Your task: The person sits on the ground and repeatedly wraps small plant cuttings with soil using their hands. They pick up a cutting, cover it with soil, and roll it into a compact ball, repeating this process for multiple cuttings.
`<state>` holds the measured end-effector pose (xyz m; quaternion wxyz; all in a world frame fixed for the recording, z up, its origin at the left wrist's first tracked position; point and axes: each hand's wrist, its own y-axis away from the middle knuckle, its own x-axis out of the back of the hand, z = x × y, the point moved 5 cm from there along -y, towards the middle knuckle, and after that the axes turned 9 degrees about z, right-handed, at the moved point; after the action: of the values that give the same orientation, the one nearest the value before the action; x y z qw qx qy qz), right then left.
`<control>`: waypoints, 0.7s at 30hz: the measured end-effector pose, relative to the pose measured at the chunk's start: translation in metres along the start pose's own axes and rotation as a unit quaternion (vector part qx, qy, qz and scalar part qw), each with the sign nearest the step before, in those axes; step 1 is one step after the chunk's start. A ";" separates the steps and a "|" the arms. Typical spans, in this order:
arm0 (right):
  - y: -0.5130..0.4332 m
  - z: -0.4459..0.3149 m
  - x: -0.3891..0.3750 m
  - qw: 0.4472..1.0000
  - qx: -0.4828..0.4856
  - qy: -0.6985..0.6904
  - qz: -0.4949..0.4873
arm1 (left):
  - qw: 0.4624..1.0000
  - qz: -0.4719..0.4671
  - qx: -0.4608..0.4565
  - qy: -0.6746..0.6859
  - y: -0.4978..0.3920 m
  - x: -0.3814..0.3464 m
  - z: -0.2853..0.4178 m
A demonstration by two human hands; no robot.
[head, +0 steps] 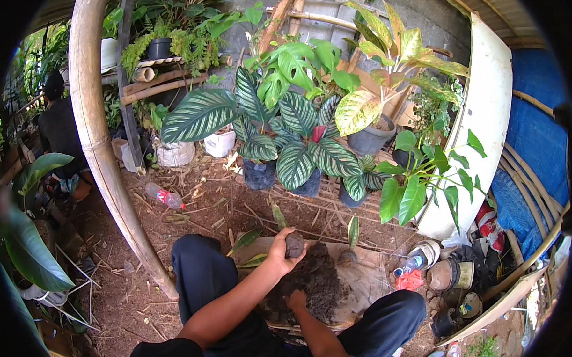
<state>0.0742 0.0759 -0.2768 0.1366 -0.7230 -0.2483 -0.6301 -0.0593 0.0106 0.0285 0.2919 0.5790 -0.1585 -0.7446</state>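
Observation:
A small round pot or clump, dark with soil (pixel 294 245), is gripped in my left hand (pixel 280 255) above the sheet. A variegated leaf (pixel 279 216) rises just behind that hand; whether it is rooted in what I hold is hidden. My right hand (pixel 296 300) reaches down into a heap of dark, loose soil (pixel 322 284) between my knees, its fingertips partly hidden. Under the heap spreads a pale sheet, perhaps sacking (pixel 374 270). To the right of the soil stands a small pot (pixel 347 258) with one upright leaf cutting (pixel 353 231). More yellow-edged leaves (pixel 253 261) lie left of my left hand.
Potted striped calatheas (pixel 304 149) stand ahead. A bamboo post (pixel 100 138) leans at left, near a plastic bottle (pixel 164 196). Stacked pots (pixel 450 273) and a red plastic bag (pixel 409 281) lie at right, below a white panel (pixel 475 132). Another person (pixel 61 121) sits far left.

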 end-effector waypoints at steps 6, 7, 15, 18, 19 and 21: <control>0.008 0.014 0.011 0.984 -0.106 -0.137 0.044 | 1.000 -0.005 0.010 0.001 -0.002 0.001 0.000; 0.009 0.012 0.014 0.984 -0.090 -0.136 0.068 | 1.000 -0.012 0.006 0.001 -0.001 -0.001 0.001; 0.014 0.001 0.023 0.983 -0.118 -0.141 0.026 | 1.000 -0.013 0.000 -0.001 0.001 -0.002 0.002; 0.017 0.004 0.029 0.971 -0.166 -0.171 0.001 | 1.000 -0.012 0.000 0.000 -0.002 -0.001 0.001; 0.018 0.004 0.032 0.971 -0.165 -0.173 0.000 | 1.000 -0.015 0.001 0.002 -0.003 -0.001 0.001; 0.019 0.006 0.032 0.968 -0.180 -0.176 -0.014 | 1.000 -0.020 0.005 0.005 -0.003 -0.001 0.000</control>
<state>0.0919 0.0688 -0.2438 -0.0505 -0.8319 -0.1607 -0.5288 -0.0599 0.0132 0.0278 0.2749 0.5870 -0.1489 -0.7468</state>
